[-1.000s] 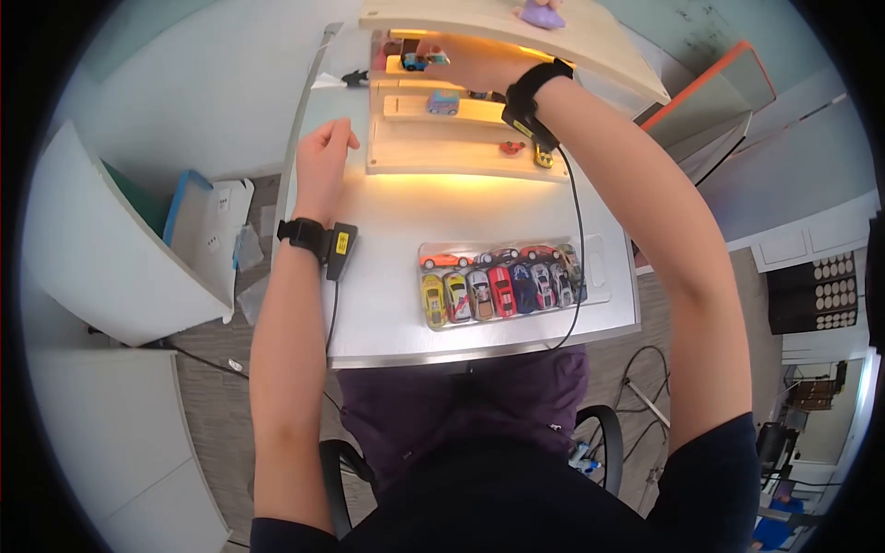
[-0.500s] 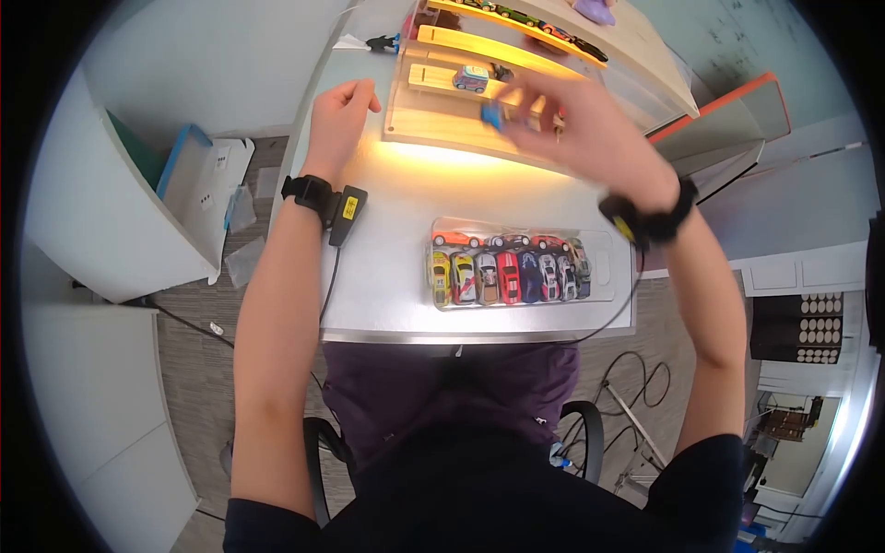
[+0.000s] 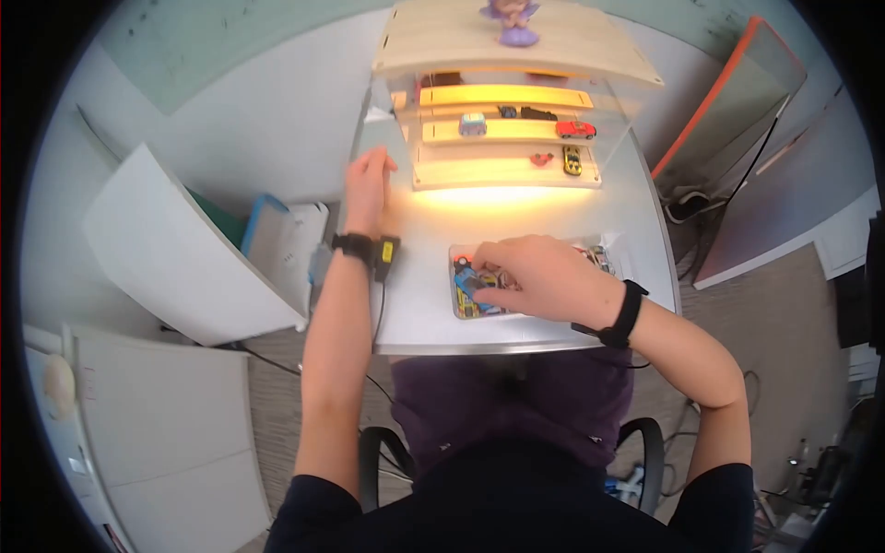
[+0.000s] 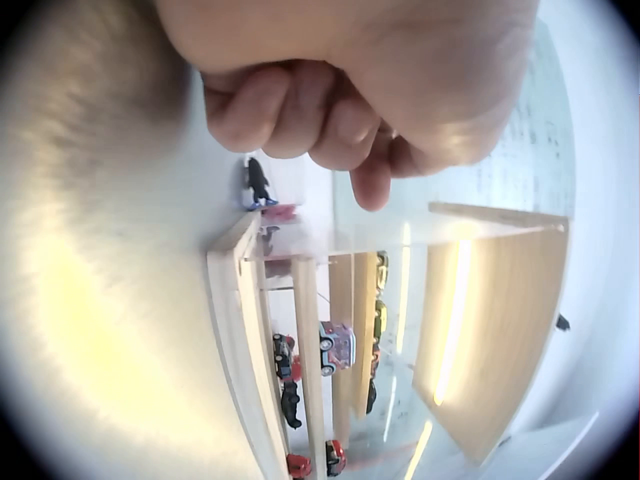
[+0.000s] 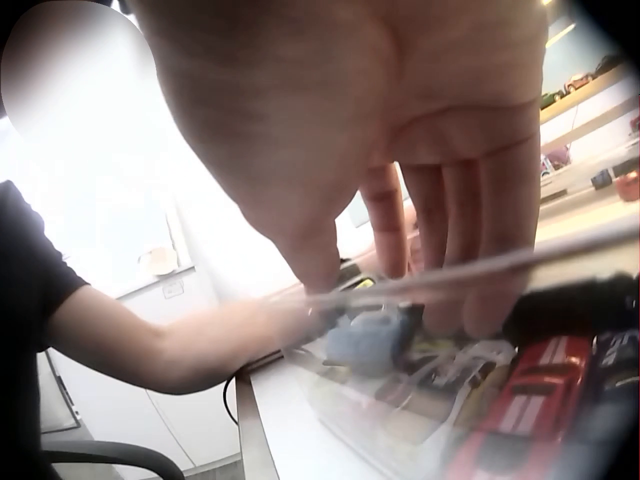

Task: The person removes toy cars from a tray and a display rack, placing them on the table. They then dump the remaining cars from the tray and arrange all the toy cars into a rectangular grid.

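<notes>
My right hand [image 3: 553, 276] is over the clear plastic box [image 3: 619, 251] near the table's front edge. Between its thumb and fingers it pinches a blue toy car [image 3: 472, 282], low over the cars at the box's left end; the right wrist view shows the blue car [image 5: 365, 342] blurred behind the box wall. Close by in the box lies a red toy car with white stripes [image 5: 535, 395]. My left hand [image 3: 369, 189] rests idle on the table's left side, beside the lit display case, with fingers loosely curled and holding nothing.
Inside the wooden display case, a pastel toy van [image 3: 473, 124] and a red car [image 3: 576, 131] stand on one step, a yellow-black car [image 3: 572, 161] on the lowest. A purple figurine [image 3: 514, 23] sits on its top. A black penguin-like figure [image 4: 257, 182] stands beside the case.
My right hand has come from the display case's upper step down to the clear box, bringing the blue toy car. The left hand stays in place while the head view shifts.
</notes>
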A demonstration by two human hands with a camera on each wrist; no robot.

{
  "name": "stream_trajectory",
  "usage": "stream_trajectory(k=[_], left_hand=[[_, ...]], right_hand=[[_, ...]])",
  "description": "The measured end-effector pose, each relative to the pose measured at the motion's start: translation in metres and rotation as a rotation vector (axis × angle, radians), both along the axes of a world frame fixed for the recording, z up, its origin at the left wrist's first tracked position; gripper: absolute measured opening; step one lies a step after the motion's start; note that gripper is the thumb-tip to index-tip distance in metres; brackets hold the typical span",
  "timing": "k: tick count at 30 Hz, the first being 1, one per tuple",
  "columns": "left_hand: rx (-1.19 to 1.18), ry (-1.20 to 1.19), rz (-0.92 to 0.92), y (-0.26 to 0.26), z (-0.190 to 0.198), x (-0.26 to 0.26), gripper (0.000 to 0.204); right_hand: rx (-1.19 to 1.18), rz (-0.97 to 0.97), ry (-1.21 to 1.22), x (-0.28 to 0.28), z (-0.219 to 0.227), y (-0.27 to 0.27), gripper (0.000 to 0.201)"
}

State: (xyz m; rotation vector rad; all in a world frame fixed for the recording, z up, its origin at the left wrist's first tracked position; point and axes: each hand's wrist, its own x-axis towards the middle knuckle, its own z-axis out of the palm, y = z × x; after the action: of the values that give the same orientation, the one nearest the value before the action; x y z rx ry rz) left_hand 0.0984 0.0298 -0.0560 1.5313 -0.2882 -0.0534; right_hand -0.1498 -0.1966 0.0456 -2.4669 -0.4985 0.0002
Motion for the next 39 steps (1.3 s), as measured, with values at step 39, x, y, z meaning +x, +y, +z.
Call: stream_trajectory(k=[39], left_hand=[[1.666,-0.972,-0.145,-0.157,0.065,0.209,0.045]], right_hand=[[0.665,-0.672,-0.157,0.061,-0.116,-0.227,0.027]])
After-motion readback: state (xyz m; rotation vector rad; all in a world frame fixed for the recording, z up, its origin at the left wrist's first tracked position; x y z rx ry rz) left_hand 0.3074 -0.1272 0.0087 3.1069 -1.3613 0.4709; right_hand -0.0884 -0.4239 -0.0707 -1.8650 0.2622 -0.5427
